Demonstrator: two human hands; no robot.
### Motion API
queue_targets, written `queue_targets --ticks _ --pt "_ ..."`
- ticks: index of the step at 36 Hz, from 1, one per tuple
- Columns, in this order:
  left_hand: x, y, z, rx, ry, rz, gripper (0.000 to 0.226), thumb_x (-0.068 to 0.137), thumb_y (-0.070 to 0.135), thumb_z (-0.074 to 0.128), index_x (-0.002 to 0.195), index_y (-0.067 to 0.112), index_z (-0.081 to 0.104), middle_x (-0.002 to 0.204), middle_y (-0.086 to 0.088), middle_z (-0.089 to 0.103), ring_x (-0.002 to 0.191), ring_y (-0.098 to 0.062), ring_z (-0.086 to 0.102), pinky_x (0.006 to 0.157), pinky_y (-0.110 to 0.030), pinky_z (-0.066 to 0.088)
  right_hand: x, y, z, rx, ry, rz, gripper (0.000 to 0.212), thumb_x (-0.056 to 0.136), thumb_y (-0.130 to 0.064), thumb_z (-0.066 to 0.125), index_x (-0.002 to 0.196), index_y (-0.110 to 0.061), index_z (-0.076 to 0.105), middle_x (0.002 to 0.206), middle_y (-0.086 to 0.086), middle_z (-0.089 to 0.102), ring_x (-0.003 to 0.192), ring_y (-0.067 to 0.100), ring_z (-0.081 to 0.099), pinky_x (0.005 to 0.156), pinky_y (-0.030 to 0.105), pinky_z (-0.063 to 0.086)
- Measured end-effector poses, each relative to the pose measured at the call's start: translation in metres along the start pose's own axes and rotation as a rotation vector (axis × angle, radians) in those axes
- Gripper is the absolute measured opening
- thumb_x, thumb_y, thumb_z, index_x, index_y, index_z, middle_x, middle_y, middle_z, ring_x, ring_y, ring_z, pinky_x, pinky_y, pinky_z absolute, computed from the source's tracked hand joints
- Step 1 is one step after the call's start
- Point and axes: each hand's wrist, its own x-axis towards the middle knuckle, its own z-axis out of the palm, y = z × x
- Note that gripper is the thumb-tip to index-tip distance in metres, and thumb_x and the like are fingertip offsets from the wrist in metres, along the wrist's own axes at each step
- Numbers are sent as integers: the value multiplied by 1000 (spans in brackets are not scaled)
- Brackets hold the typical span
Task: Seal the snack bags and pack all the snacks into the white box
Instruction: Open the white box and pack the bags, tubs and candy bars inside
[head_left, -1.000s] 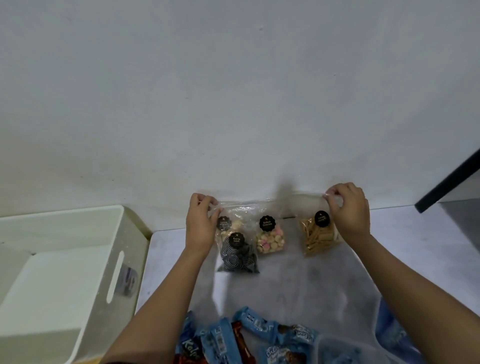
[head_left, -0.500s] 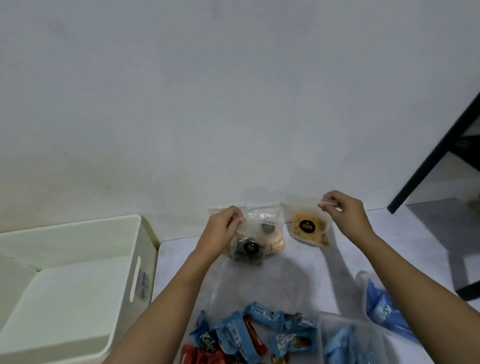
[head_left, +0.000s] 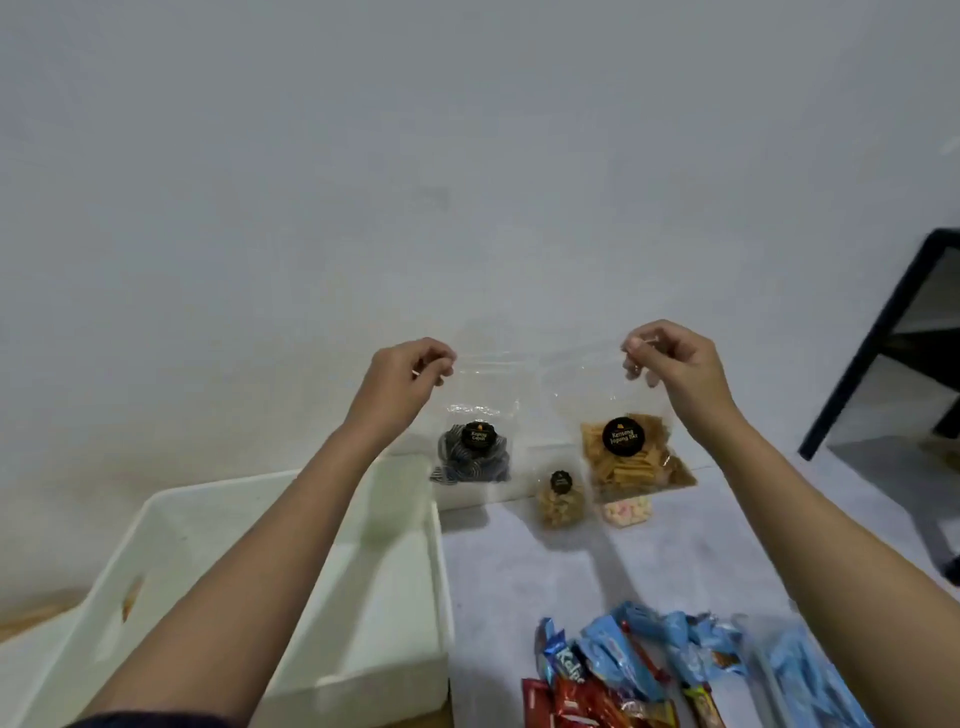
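While the white box (head_left: 218, 491) is holding no bags, the left hand (head_left: 410, 369) is pinching the dark-snack bag (head_left: 475, 452), the right hand (head_left: 670, 364) the chip bag (head_left: 628, 460), beside it; packing is pending.

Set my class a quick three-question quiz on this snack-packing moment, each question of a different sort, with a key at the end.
1. True or false: the left hand pinches the top of the bag of dark swirled snacks.
2. Multiple choice: the bag of yellow chips is held by A) the right hand, B) the left hand, C) neither hand.
3. Fill in: the blue and red wrapped snacks lie on the ____, outside the white box.
Key: 1 true; 2 A; 3 table.
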Motion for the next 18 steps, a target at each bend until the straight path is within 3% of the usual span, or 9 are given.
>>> queue_targets --ticks 7,12,14,18 --pt "-58 -52 -89 64 41 -163 15 87 8 60 81 20 66 75 1 67 67 -12 63 65 -13 46 -24 -34 131 112 -383 2 16 88 0 57 76 -8 62 59 -6 66 56 8 61 50 17 43" --pt "-98 -97 -122 36 76 -298 21 86 6 61 76 24 66 79 -1 67 59 0 61 66 -12 47 -50 -12 204 56 -598 127 8 88 -3 59 81 -6 62 71 7 68 65 14 66 59 21 51" --pt "-112 -114 -125 -6 57 -360 23 86 6 61 76 25 66 78 1 67 60 2 62 68 -16 49 -62 8 221 -3 -652 195 7 89 -4 58 83 -4 63 73 9 69 68 13 66 62 21 52" --pt "-129 -142 -110 -82 0 -463 15 89 3 57 84 12 67 78 1 67 63 3 63 60 -7 44 -78 55 241 -273 -696 194 13 86 -8 61 76 -14 67 74 -4 67 69 3 60 69 21 48"
